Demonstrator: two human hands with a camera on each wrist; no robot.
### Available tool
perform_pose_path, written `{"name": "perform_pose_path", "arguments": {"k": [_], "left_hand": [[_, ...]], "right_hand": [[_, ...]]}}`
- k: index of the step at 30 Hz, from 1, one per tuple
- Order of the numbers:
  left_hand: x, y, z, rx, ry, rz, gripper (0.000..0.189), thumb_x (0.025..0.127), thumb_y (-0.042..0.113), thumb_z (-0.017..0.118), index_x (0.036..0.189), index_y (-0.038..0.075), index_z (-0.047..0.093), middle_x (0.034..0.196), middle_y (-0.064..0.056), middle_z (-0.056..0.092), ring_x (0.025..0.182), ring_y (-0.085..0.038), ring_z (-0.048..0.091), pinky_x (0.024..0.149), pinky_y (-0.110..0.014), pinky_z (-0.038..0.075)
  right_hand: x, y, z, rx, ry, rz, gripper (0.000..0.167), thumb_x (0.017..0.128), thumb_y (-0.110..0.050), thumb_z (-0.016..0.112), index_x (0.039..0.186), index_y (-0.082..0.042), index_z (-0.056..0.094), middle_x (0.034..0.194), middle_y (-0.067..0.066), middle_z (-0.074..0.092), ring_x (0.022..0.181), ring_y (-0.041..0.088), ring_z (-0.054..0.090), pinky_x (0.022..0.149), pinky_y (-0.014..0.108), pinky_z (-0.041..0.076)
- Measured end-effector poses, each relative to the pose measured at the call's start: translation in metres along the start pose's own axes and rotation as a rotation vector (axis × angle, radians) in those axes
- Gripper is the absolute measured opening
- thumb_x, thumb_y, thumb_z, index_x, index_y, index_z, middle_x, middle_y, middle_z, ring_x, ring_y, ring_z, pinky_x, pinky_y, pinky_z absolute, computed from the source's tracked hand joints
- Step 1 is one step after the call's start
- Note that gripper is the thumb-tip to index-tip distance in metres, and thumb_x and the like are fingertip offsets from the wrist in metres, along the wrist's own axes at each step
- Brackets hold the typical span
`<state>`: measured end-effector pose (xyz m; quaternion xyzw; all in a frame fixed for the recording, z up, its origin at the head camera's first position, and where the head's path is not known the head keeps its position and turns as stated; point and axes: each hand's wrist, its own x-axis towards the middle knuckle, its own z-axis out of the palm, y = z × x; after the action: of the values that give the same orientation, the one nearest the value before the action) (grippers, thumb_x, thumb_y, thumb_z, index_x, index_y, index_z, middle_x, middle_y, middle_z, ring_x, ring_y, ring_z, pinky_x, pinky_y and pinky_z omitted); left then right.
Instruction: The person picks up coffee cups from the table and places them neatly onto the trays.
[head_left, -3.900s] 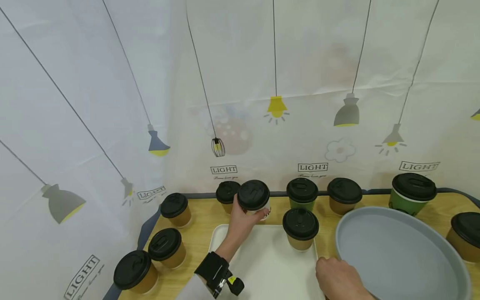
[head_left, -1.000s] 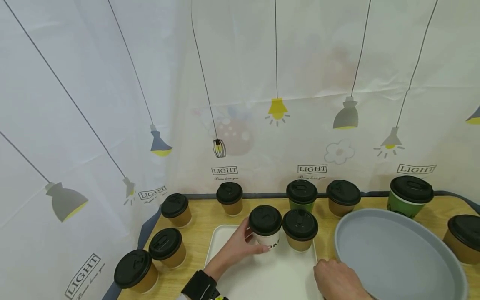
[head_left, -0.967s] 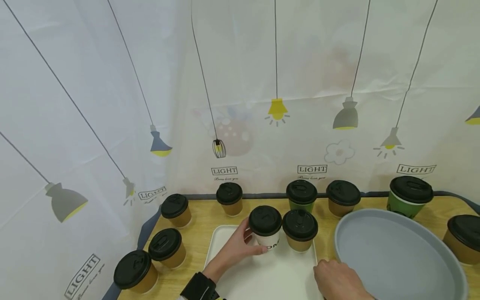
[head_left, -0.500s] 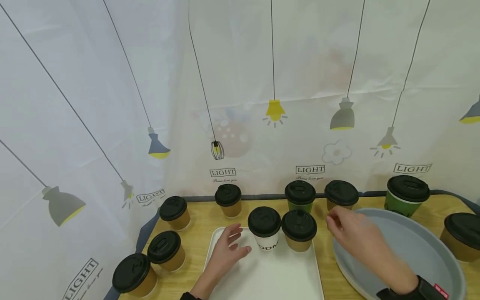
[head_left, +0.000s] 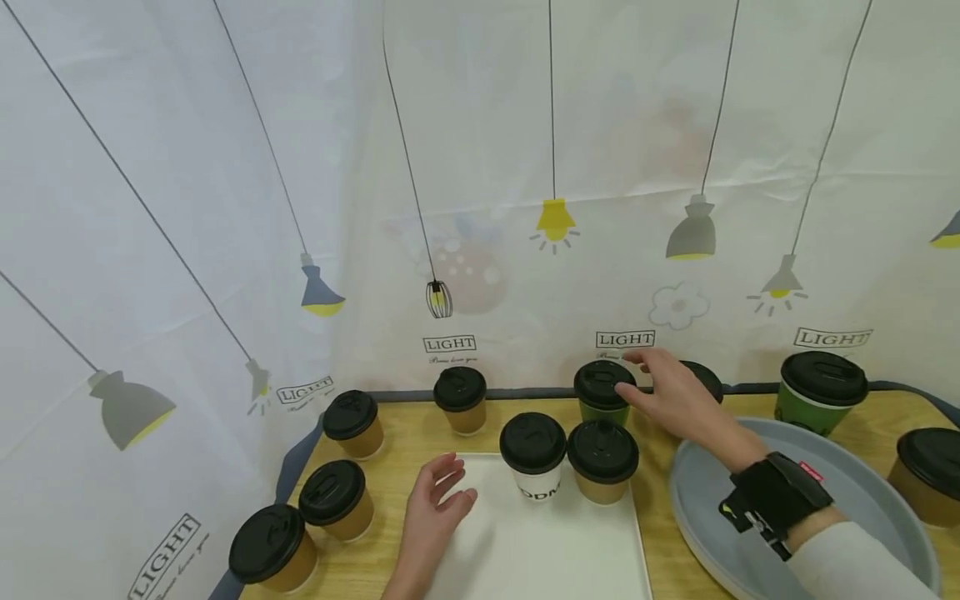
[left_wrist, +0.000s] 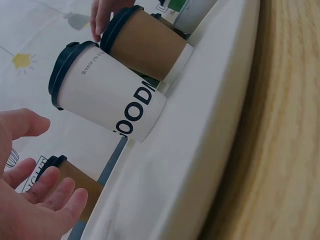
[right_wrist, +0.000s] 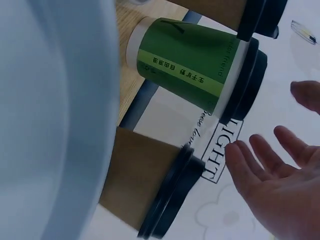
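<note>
A white paper coffee cup (head_left: 536,482) with a black lid stands upright on the white tray (head_left: 547,550), beside a brown lidded cup (head_left: 602,487). My left hand (head_left: 435,512), fingers spread and loosely bent, hovers over the tray's left edge, apart from the white cup. Behind the tray is a green lidded cup (right_wrist: 187,65). My right hand (head_left: 675,400) reaches over to it with thumb and fingers parted around its lid; the right wrist view shows a gap between them. Another brown cup (right_wrist: 145,177) is partly hidden behind the right hand in the head view.
A round grey-blue tray (head_left: 810,500) lies on the right under my right forearm. Behind it stands a larger green cup (head_left: 813,404), with a brown cup (head_left: 930,483) at its right. Several brown cups (head_left: 348,512) line the left side; another brown cup (head_left: 463,417) stands at the back.
My left hand set the white cup down on the tray beside the brown one, let go and drew back left. My right hand left the tray's right edge and moved up to the green cup.
</note>
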<state>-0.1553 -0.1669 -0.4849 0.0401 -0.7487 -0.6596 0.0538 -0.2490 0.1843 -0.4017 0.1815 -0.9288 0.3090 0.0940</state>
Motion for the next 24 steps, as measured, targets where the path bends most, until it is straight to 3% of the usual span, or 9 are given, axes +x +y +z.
{"name": "perform_pose_path", "arguments": {"k": [6,11,18,24], "left_hand": [[-0.002,-0.004,0.001,-0.026,0.01,-0.045,0.058,0.093,0.001,0.072,0.145,-0.003,0.047,0.14,-0.021,0.055,0.135,-0.04,0.052,0.106,-0.043,0.052],[-0.002,-0.007,0.001,-0.036,0.007,-0.056,0.059,0.092,0.002,0.072,0.146,-0.002,0.047,0.14,-0.019,0.055,0.135,-0.04,0.052,0.105,-0.043,0.052],[-0.001,-0.01,0.0,-0.013,0.002,-0.083,0.061,0.093,0.003,0.073,0.147,-0.001,0.046,0.142,-0.019,0.055,0.135,-0.04,0.052,0.105,-0.046,0.051],[0.003,-0.012,-0.002,-0.019,-0.01,-0.086,0.062,0.094,0.005,0.074,0.148,-0.001,0.045,0.143,-0.02,0.053,0.136,-0.041,0.052,0.105,-0.045,0.052]], "right_hand": [[0.02,-0.003,0.012,0.055,-0.089,0.053,0.081,0.098,-0.043,0.069,0.151,0.01,0.04,0.152,0.036,0.039,0.14,0.054,0.037,0.109,0.068,0.038],[0.028,-0.006,0.02,0.095,-0.142,0.072,0.093,0.094,-0.05,0.071,0.154,0.011,0.033,0.155,0.038,0.034,0.141,0.054,0.036,0.11,0.068,0.037],[0.014,0.002,0.012,0.138,-0.095,0.118,0.096,0.097,-0.053,0.067,0.158,0.009,0.026,0.156,0.034,0.037,0.14,0.053,0.039,0.11,0.068,0.037],[0.001,0.013,0.009,0.118,-0.093,0.121,0.094,0.094,-0.042,0.074,0.157,0.01,0.026,0.153,0.035,0.04,0.136,0.054,0.044,0.106,0.068,0.042]]}}
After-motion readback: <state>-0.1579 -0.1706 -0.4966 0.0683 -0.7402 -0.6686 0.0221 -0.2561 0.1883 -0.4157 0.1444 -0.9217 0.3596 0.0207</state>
